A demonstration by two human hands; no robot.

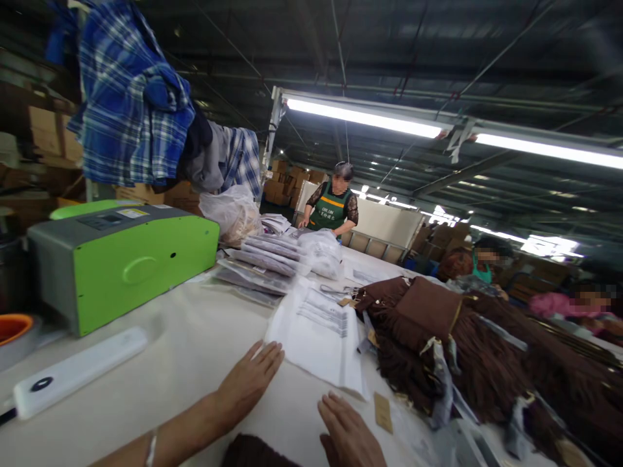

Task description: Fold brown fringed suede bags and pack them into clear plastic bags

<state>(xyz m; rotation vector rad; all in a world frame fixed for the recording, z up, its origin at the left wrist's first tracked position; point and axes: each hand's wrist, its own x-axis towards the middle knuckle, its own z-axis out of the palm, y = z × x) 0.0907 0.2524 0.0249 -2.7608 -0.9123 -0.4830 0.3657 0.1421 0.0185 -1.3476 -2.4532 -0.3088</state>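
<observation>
My left hand (250,383) is stretched out, palm down, with its fingertips at the near left corner of a white printed plastic bag (316,331). Over the table just below that bag, my right hand (350,428) is held with fingers extended and nothing in it. A dark brown fringed piece (256,452) shows at the bottom edge between my forearms, mostly cut off. To the right of the bag lies a heap of brown fringed handbags (428,311) with plastic-wrapped hardware. A small tan tag (383,412) rests near my right hand.
A green and grey machine (146,266) stands at the left, with a white oblong device (80,373) and an orange-cored tape roll (14,334) before it. Flat packed bags (263,259) are stacked behind. A co-worker in a green apron (331,207) stands across the table.
</observation>
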